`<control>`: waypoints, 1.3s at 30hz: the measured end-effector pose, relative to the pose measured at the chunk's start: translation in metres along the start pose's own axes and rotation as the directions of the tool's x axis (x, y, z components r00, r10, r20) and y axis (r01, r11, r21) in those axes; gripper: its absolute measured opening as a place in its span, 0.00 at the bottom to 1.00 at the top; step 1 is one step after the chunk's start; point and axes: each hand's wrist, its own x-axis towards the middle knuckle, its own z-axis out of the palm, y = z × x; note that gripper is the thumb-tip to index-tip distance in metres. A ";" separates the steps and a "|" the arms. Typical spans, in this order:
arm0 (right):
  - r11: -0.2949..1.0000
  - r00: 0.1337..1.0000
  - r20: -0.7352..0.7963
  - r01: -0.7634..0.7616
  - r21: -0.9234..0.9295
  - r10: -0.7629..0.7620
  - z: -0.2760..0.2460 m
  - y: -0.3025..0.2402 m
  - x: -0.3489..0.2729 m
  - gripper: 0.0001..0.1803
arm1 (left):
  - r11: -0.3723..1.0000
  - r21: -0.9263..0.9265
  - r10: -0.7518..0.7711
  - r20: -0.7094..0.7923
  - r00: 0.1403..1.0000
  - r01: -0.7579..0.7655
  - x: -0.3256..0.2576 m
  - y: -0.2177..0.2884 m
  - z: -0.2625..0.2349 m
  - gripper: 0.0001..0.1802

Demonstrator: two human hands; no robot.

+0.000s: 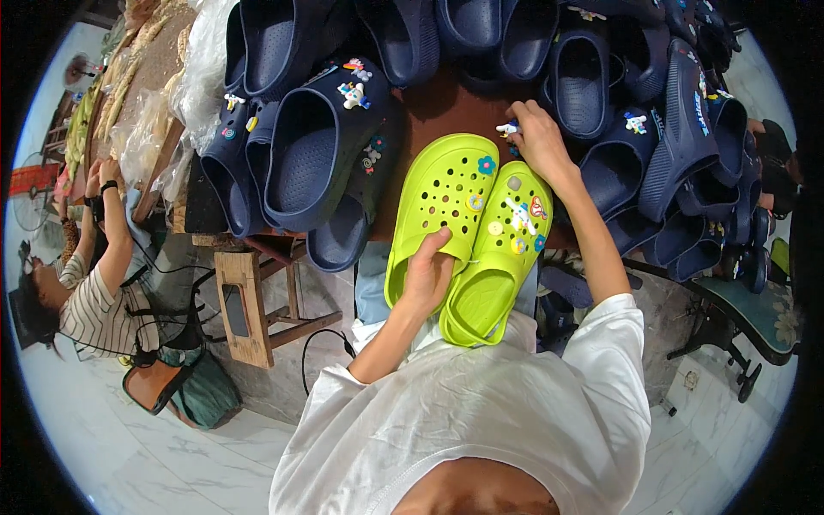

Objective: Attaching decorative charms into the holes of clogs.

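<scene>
The left hand (427, 273) is curling its fingers (439, 241) in a grip close to the body; the right hand (536, 137) is reaching forward, arm extended, fingertips pinching.

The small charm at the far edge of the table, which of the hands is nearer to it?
Right. The right hand pinches the small charm in its fingertips, beyond the green clogs; the left hand grips the left clog's opening, nearer the body.

The left hand (427, 273) covers part of the opening of the left lime-green clog (439, 206), and its fingertips are out of sight inside. Just beyond that clog, the small charm (507, 129) pinched by the right hand (536, 137) is too tiny to make out. Farther back, the navy clogs (326, 146) run past the picture's top edge.
</scene>
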 end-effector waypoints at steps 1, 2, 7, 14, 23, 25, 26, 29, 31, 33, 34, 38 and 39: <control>0.996 0.996 -0.042 0.080 0.044 -0.079 0.000 -0.001 0.000 0.14 | 1.000 0.008 -0.002 -0.005 1.000 0.002 0.000 0.000 0.000 0.24; 0.983 0.984 -0.087 0.164 0.084 -0.156 -0.001 -0.001 0.000 0.13 | 1.000 0.016 -0.002 -0.011 1.000 0.002 -0.001 0.000 0.001 0.24; 0.942 0.994 -0.062 0.102 0.321 -0.087 -0.015 -0.009 -0.009 0.13 | 0.999 0.049 0.013 -0.023 1.000 -0.012 -0.004 0.001 0.006 0.24; 0.680 1.000 0.026 -0.023 0.733 0.006 -0.054 -0.037 -0.017 0.13 | 0.998 0.064 0.011 -0.001 1.000 -0.011 -0.002 -0.001 0.005 0.23; 0.771 0.951 0.160 0.108 0.627 -0.263 -0.047 -0.077 -0.023 0.12 | 0.988 0.149 0.041 0.057 0.998 -0.049 -0.001 -0.002 0.016 0.27; 0.787 0.951 0.155 0.121 0.605 -0.266 -0.046 -0.079 -0.022 0.13 | 0.989 0.132 0.053 0.046 0.997 -0.059 -0.001 -0.003 0.018 0.27; 0.790 0.947 0.159 0.132 0.599 -0.279 -0.043 -0.077 -0.023 0.12 | 0.991 0.115 0.063 0.035 0.997 -0.066 -0.002 -0.004 0.019 0.27; 0.791 0.948 0.156 0.134 0.597 -0.278 -0.044 -0.078 -0.024 0.11 | 0.989 0.137 0.060 0.028 0.998 -0.063 -0.003 -0.005 0.018 0.26; 0.789 0.953 0.150 0.124 0.602 -0.264 -0.046 -0.079 -0.023 0.10 | 0.983 0.172 0.063 0.031 0.998 -0.067 -0.002 -0.007 0.014 0.26; 0.782 0.951 0.161 0.112 0.613 -0.263 -0.047 -0.078 -0.022 0.10 | 0.976 0.207 0.066 0.034 0.997 -0.072 -0.002 -0.007 0.014 0.26; 0.782 0.951 0.162 0.112 0.613 -0.263 -0.047 -0.077 -0.022 0.10 | 0.975 0.211 0.069 0.015 0.997 -0.071 -0.004 -0.007 0.016 0.26; 0.770 0.957 0.137 0.117 0.628 -0.257 -0.046 -0.077 -0.021 0.09 | 0.960 0.266 0.088 -0.002 0.996 -0.084 -0.004 -0.009 0.013 0.24; 0.757 0.957 0.150 0.096 0.646 -0.250 -0.046 -0.077 -0.020 0.09 | 0.960 0.266 0.088 -0.002 0.996 -0.084 -0.004 -0.009 0.014 0.24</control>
